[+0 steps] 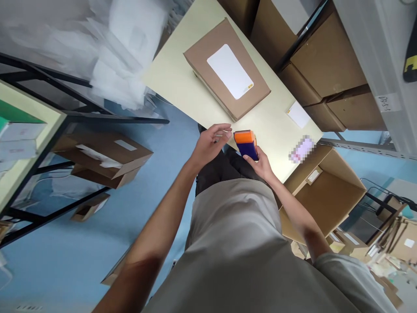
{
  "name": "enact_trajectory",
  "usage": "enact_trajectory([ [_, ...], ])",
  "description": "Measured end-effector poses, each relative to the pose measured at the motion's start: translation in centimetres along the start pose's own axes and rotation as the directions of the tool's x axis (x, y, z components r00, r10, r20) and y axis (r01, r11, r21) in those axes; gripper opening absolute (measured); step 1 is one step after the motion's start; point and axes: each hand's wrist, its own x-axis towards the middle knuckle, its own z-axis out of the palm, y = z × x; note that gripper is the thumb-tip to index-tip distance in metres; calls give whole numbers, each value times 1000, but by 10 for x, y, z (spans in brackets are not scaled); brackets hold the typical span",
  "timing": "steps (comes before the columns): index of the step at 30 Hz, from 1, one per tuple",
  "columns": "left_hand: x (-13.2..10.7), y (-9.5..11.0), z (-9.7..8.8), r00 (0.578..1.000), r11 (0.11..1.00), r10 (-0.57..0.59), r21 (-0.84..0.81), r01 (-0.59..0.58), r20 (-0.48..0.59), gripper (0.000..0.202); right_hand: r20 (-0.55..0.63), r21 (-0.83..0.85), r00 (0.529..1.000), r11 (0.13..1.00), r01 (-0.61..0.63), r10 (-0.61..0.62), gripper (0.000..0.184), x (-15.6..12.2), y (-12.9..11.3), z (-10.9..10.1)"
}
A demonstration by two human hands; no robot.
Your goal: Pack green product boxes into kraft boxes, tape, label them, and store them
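My right hand [261,165] grips the lower end of a small block-shaped item [246,148], dark blue with an orange top; its exact kind I cannot make out. It is held just above the near edge of the pale table [169,74]. To its left, my left hand [212,141] hovers with fingers loosely bent and thumb apart, holding nothing I can see. Beyond both hands a closed brown cardboard box [198,56] lies on the table, bearing a large white label [230,71] on its top face.
A white card [298,114] and a blurred-out purple item [302,149] lie on the table's right side. An open cardboard box [339,191] stands beyond that edge. Stacked cartons [329,56] fill the shelf at upper right. A black-framed rack [114,118] is at left.
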Motion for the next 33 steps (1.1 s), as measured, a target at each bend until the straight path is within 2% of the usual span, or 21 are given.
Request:
enact_trajectory([
  [5,4,30,-8,994,994,19,106,-31,110,44,18,-257,995,961,103,-102,55,-6,8,-14],
  [8,3,39,-10,983,989,36,132,-60,179,42,36,-370,983,911,180,-180,56,-10,10,-19],
  [11,4,38,-12,976,990,24,131,-53,216,38,82,-437,963,860,265,-255,52,-14,8,-21],
  [15,0,26,-14,972,998,-33,51,22,231,35,148,-503,923,777,379,-355,42,-21,1,-27],
  [19,-14,21,-19,976,999,-41,-5,43,214,40,201,-532,868,694,485,-453,37,-28,-10,-37],
  [23,-29,28,-26,989,1000,-1,11,0,148,42,220,-575,832,621,533,-510,39,-33,-22,-45],
  [25,-32,32,-29,992,999,28,40,-33,119,40,235,-590,818,592,549,-526,39,-33,-26,-47],
  [29,-32,34,-34,986,989,74,118,-92,150,34,265,-597,796,556,578,-544,37,-32,-33,-48],
  [33,-35,35,-35,993,990,71,117,-81,90,22,275,-614,785,527,588,-555,35,-31,-36,-49],
])
